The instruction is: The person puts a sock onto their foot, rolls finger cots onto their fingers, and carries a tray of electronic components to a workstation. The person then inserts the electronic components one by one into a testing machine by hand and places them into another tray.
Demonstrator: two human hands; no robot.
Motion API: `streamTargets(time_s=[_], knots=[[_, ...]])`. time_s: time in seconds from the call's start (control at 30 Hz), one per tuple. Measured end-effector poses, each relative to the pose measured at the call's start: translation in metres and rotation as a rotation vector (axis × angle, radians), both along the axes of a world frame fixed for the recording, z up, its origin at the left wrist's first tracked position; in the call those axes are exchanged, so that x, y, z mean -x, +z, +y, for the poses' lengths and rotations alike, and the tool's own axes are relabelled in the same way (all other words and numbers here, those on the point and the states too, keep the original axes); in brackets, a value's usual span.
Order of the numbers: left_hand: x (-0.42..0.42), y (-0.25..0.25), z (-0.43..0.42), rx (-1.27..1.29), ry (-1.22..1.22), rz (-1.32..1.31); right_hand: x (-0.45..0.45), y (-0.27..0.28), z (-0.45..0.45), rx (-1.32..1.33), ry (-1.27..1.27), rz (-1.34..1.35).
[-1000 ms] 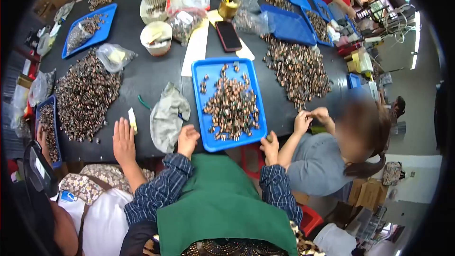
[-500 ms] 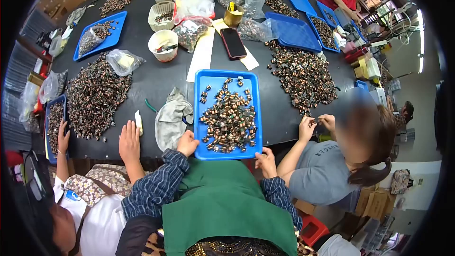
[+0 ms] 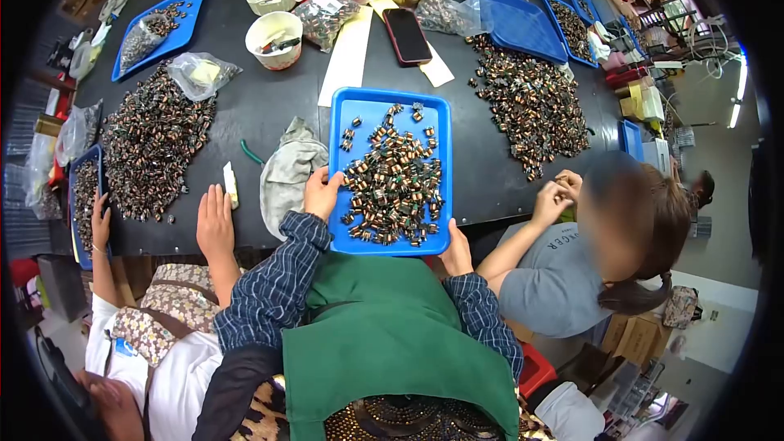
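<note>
In front of me on the black table lies a blue tray [image 3: 336, 139]. A heap of small copper-wound components [image 3: 400, 175] covers much of it, with a few apart near its top and left sides. My left hand [image 3: 321, 193] grips the tray's left edge, thumb over the rim. At the lower right corner, my right hand [image 3: 457, 250] holds the rim with its thumb up; its other fingers are mostly hidden. A grey cloth [image 3: 287, 171] lies just left of the tray, beside my left hand.
Large component piles lie left [image 3: 155, 147] and right [image 3: 535, 106]. Beyond the tray are a phone [image 3: 407, 36], paper strips [image 3: 347, 57] and a white tub [image 3: 274, 39]. People sit close on both sides; the left co-worker's hand [image 3: 216, 220] rests at the table edge.
My left hand has moved up along the tray's left edge. My right hand has closed on the lower right corner. The camera view has shifted, so the table appears higher.
</note>
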State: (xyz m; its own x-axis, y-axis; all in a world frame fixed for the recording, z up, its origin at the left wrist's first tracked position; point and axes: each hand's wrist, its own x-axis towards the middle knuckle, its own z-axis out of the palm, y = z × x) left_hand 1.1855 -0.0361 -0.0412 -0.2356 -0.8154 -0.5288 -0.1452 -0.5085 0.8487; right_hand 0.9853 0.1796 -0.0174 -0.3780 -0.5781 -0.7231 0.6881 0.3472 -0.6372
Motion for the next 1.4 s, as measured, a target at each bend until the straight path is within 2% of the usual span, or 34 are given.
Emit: streamTargets(time_s=[0.07,0.13,0.17,0.3,0.33,0.43,0.47,0.6,0.67,0.87,0.97,1.07,1.13,1.2,1.4], knots=[[0.003,0.001,-0.006,-0.009,-0.016,-0.038,-0.003,0.012,-0.007,-0.102,0.006,0.066],[0.003,-0.004,-0.007,-0.111,0.063,0.058,-0.009,0.020,-0.012,-0.080,-0.031,0.075],[0.000,-0.019,-0.009,-0.082,0.024,-0.007,-0.011,0.023,-0.015,-0.107,-0.040,0.091],[0.000,-0.010,-0.015,-0.231,-0.017,0.086,-0.025,0.042,-0.030,-0.158,-0.121,0.134],[0.000,-0.013,-0.016,-0.223,-0.057,0.034,-0.028,0.044,-0.030,-0.186,-0.141,0.135],[-0.002,-0.008,-0.017,-0.311,-0.062,0.087,-0.029,0.046,-0.026,-0.230,-0.083,0.111],[0.001,-0.004,-0.016,-0.316,0.002,0.116,-0.029,0.046,-0.026,-0.247,-0.068,0.084],[0.000,-0.009,-0.014,-0.348,0.080,0.185,-0.036,0.031,-0.020,-0.198,-0.137,-0.017],[-0.001,-0.014,-0.013,-0.292,0.047,0.131,-0.039,0.023,-0.016,-0.230,-0.131,0.052],[-0.007,0.018,-0.010,-0.300,0.120,0.205,-0.049,0.048,-0.020,-0.306,-0.053,0.352],[-0.019,0.015,-0.005,-0.250,0.092,0.126,-0.059,0.060,-0.024,-0.356,-0.070,0.543],[-0.026,0.030,0.007,-0.184,0.105,0.127,-0.063,0.055,-0.002,-0.306,-0.006,0.613],[-0.031,0.054,0.017,-0.233,0.126,0.187,-0.069,0.071,0.006,-0.308,-0.012,0.602],[-0.031,0.067,0.024,-0.154,0.076,0.121,-0.071,0.079,0.017,-0.272,-0.007,0.677],[-0.035,0.130,0.070,-0.088,-0.005,0.182,-0.099,0.120,0.073,-0.252,-0.061,0.738]])
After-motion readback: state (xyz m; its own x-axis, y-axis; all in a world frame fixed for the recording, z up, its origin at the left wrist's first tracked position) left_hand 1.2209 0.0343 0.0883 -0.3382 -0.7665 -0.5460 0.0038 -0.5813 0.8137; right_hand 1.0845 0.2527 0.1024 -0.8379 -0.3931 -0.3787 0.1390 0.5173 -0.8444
